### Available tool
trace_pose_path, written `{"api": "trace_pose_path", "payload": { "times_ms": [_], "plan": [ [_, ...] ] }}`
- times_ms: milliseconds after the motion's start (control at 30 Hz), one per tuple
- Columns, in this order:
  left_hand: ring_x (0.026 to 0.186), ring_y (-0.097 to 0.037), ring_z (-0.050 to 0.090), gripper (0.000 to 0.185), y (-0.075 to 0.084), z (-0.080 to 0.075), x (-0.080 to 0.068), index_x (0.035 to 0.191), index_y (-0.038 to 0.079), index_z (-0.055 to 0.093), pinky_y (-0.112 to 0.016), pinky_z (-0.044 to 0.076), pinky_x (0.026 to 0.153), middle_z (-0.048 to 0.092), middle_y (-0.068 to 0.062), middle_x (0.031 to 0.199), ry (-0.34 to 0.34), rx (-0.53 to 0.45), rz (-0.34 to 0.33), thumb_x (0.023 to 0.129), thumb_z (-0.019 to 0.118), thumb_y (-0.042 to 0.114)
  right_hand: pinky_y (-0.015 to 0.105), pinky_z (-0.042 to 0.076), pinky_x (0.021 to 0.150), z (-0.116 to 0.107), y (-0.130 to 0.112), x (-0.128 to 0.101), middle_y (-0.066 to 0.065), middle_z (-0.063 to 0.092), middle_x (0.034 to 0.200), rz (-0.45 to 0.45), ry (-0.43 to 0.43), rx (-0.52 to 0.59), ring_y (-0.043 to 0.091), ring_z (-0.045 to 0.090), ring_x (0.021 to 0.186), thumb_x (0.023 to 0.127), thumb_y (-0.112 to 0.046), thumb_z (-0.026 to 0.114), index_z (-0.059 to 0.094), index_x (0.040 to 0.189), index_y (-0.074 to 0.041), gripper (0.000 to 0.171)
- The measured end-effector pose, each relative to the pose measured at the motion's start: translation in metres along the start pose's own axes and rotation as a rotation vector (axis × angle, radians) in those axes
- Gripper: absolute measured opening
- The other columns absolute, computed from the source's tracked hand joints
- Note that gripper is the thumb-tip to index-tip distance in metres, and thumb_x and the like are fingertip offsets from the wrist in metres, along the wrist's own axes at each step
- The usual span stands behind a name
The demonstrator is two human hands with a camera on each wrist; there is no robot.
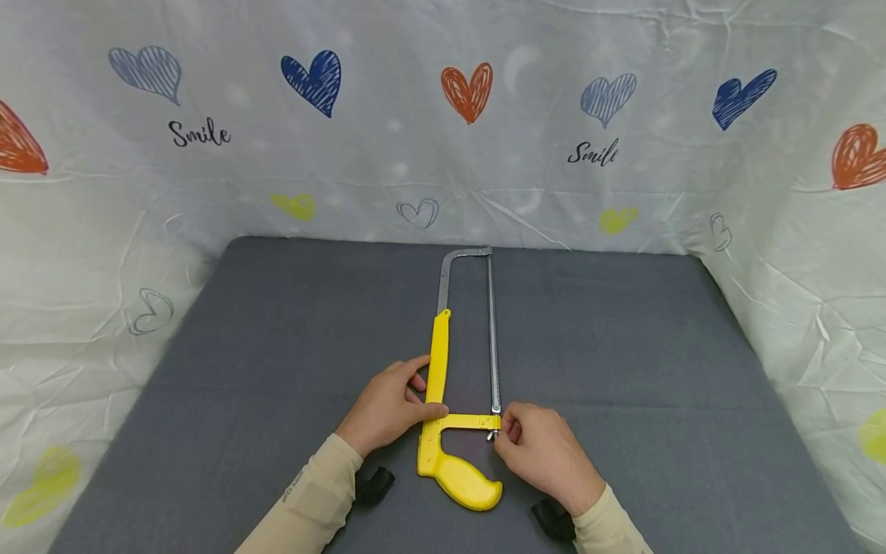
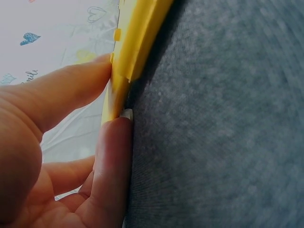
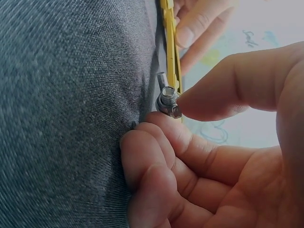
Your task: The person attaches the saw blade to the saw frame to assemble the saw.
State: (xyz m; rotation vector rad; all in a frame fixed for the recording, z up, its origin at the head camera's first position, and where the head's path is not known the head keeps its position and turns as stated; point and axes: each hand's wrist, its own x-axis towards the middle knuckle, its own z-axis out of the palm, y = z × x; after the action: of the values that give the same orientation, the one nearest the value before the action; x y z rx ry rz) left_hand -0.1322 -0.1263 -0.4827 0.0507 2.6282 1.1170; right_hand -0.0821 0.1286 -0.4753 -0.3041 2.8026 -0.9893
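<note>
A hacksaw (image 1: 438, 350) with a yellow frame and handle lies flat on the grey cloth. Its silver blade (image 1: 493, 331) runs along the right side, up to a metal bow at the far end. My left hand (image 1: 388, 404) holds the yellow frame, thumb on top near the crossbar and fingers at its left side. At the blade's near end, the thumb and index finger of my right hand (image 1: 547, 446) pinch the wing nut (image 3: 176, 111) on a threaded bolt (image 3: 168, 95). The remaining right fingers are curled by the cloth.
Grey cloth (image 1: 277, 323) covers the table under the saw. Behind and at both sides hangs a white sheet (image 1: 388, 154) printed with hearts and words. Black straps (image 1: 374, 486) sit at both wrists, below the beige sleeves (image 1: 311, 492).
</note>
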Motion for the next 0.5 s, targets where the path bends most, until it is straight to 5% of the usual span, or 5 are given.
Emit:
{"api": "trace_pose_path", "payload": {
  "times_ms": [500],
  "plan": [
    [0.085,-0.013,0.059,0.091,-0.0004,-0.0003,0.0003,0.159,0.016,0.054,-0.028,0.053,0.073,0.063,0.001,0.109,-0.006,0.003,-0.008,0.082,0.096,0.039,0.024,0.036,0.050,0.0010,0.0008,0.0014,-0.009,0.053,0.066,-0.019,0.006,-0.012,0.006,0.043,0.051,0.090,-0.006,0.074,0.063,0.078,-0.019,0.021]
  ]
}}
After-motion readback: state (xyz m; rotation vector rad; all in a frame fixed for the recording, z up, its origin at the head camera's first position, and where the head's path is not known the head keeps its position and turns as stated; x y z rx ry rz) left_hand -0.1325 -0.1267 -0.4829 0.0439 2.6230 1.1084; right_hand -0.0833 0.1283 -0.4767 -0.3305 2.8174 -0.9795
